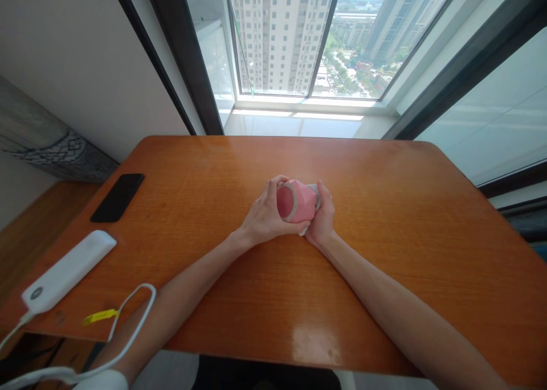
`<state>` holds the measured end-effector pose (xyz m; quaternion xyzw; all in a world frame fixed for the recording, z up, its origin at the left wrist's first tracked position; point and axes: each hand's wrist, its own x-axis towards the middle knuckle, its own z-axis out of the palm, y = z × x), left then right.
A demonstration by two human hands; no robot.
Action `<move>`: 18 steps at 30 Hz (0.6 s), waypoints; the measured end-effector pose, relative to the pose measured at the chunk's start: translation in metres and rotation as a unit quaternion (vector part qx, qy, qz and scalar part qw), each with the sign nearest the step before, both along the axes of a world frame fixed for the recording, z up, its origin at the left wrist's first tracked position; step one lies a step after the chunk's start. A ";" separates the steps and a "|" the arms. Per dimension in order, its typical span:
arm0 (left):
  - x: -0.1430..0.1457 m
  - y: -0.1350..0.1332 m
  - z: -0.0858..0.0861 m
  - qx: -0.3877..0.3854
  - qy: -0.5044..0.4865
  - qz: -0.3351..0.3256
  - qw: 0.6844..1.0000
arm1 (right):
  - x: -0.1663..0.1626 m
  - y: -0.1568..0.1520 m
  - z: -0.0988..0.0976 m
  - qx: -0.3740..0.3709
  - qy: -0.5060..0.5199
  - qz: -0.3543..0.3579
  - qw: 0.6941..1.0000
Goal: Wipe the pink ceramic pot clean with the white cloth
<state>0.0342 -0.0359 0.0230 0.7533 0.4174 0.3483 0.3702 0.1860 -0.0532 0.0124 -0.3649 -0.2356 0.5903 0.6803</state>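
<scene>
A pink cup (304,201) with a pale rim is held above the middle of the wooden table, tipped on its side so that its mouth faces left toward me. My left hand (269,210) is closed around it near the mouth, thumb below and fingers over the top. At the cup's base end, my right hand (322,216) presses a greyish-white cloth (317,196) against it. Part of the cloth shows below the cup, between the two hands. The fingers of my right hand are mostly hidden behind the cup and cloth.
On the table's (384,253) left side lie a black phone (117,197) and a white power strip (68,270). A white cable (145,316) with a yellow tag (101,316) loops over my left forearm. Beyond the far edge is a window (282,42).
</scene>
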 end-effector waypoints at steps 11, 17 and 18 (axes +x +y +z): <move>0.007 -0.002 0.016 -0.349 -0.213 -0.004 0.913 | -0.006 -0.025 -0.011 0.106 -0.301 -0.130 0.939; 0.000 0.002 0.020 -0.460 -0.196 -0.103 0.860 | 0.002 -0.024 -0.012 0.290 -0.477 -0.157 0.815; -0.001 0.004 0.020 -0.475 -0.188 -0.109 0.853 | 0.003 -0.023 -0.010 0.330 -0.508 -0.170 0.777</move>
